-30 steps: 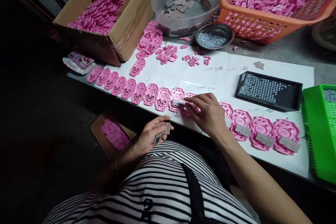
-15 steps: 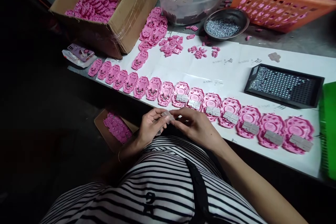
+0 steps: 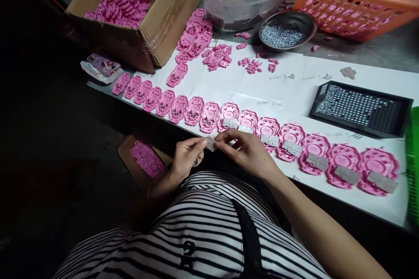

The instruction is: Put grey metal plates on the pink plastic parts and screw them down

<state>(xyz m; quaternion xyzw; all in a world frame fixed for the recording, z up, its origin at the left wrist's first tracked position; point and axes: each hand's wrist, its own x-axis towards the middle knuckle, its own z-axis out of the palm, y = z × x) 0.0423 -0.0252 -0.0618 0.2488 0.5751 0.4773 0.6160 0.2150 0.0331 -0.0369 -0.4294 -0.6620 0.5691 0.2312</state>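
Observation:
In front of my waist, at the table's near edge, my left hand pinches a small grey plate, with more grey pieces partly hidden under its fingers. The thumb and forefinger of my right hand close on the plate's other side. Beyond my hands runs a slanting row of pink shells. Shells to the right carry grey plates across their lower part; those to the left show small metal parts instead.
At the back are a cardboard box, a clear tub, a metal bowl of screws and an orange basket. A black screw tray lies right. Small pink parts lie mid-table.
My right fingers have shifted slightly on the grey plate, which now shows more between both hands. The whole view has moved a little, so the table's items appear further right.

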